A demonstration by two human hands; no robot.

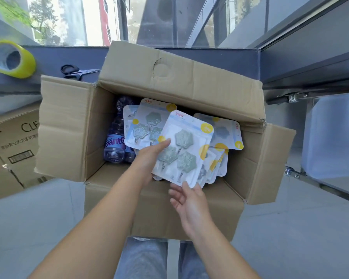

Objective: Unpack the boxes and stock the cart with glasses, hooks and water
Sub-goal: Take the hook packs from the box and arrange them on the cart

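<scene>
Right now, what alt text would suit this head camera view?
A person's left hand holds a pack of green hooks over an open cardboard box of hook packs and water bottles; the right hand touches the pack's lower edge.

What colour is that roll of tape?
The tape roll is yellow-green, seen in the head view.
</scene>
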